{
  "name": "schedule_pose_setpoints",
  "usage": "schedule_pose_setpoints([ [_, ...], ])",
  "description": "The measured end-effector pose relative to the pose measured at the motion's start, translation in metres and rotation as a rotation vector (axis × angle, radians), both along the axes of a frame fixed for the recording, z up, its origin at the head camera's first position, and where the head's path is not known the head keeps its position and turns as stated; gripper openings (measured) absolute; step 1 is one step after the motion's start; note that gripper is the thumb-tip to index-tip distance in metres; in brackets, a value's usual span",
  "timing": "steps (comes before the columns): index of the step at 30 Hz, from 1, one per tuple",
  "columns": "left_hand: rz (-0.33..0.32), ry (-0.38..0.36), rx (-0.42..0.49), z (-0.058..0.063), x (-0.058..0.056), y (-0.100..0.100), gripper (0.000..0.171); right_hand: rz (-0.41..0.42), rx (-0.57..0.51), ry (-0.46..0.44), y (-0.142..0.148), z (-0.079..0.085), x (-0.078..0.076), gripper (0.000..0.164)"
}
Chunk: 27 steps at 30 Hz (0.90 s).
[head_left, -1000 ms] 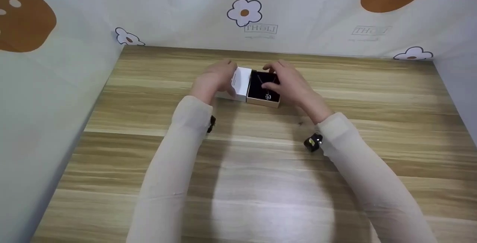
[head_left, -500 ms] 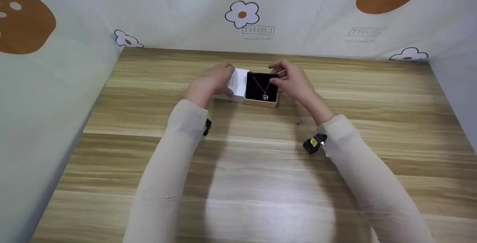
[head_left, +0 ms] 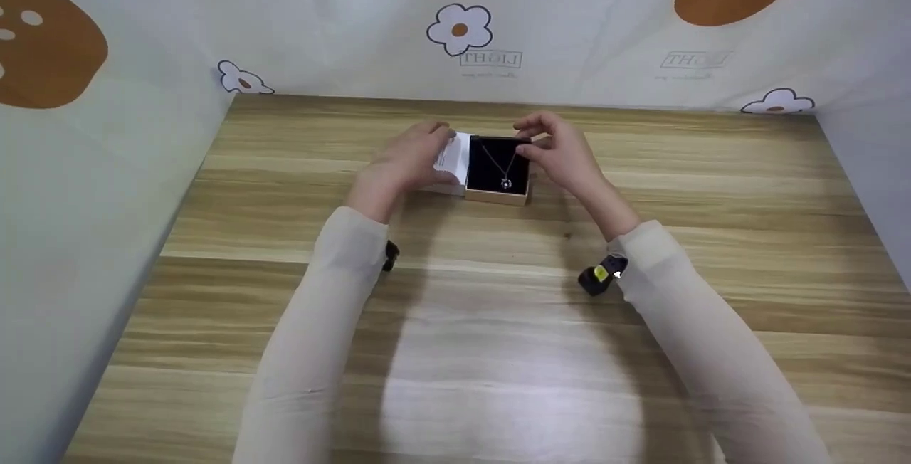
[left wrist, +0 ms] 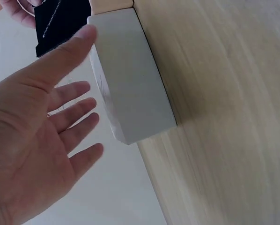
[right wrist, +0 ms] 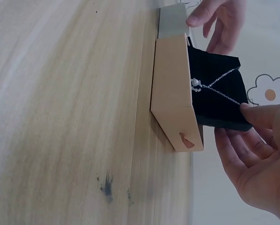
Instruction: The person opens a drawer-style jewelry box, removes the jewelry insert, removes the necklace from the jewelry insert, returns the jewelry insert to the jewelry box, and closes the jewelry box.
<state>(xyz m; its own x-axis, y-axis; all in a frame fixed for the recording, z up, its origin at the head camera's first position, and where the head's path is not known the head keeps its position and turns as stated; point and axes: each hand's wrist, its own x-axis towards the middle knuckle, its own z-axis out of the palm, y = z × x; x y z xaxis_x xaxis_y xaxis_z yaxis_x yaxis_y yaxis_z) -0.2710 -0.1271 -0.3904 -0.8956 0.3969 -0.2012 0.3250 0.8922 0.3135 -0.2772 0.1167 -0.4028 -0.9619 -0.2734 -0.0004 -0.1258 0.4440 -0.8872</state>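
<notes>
A small jewellery box sits near the table's back. Its tan drawer point(right wrist: 172, 79) is pulled out of the white sleeve point(left wrist: 126, 75). My right hand point(right wrist: 257, 157) pinches the near corner of the black padded insert point(right wrist: 219, 112), thumb above and fingers below. The insert is tilted, with one side raised out of the drawer. A silver necklace point(right wrist: 223, 92) with a sparkling pendant point(head_left: 506, 183) lies on the insert. My left hand point(left wrist: 34, 131) is at the white sleeve, fingers spread and fairly straight, the thumb tip at the sleeve's edge by the drawer.
The box stands on a wood-grain table point(head_left: 512, 350). Behind it hangs a pale cloth point(head_left: 583, 37) printed with flowers and brown shapes. Dark smudges point(right wrist: 107, 187) mark the tabletop in the right wrist view. A small black device point(head_left: 601, 275) is strapped at the right wrist.
My right thumb has drawn back from over the necklace to the insert's far right corner and pinches it. The insert's far edge appears slightly raised. My left hand has stayed by the sleeve.
</notes>
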Motion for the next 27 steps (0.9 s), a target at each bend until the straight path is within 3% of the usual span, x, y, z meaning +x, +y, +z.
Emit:
schedule_pose_setpoints([
  [7, 0.075, 0.046, 0.167, 0.001, 0.000, 0.010, 0.061, -0.028, -0.033, 0.037, 0.002, 0.007, 0.001, 0.033],
  [16, 0.160, 0.001, 0.573, -0.006, 0.004, 0.016, 0.030, -0.025, -0.073, 0.080, 0.003, 0.014, 0.004, 0.031],
  [27, 0.178, -0.087, 0.837, -0.009, 0.011, 0.020, 0.032, -0.013, -0.120, 0.147, 0.002, 0.022, 0.011, 0.030],
])
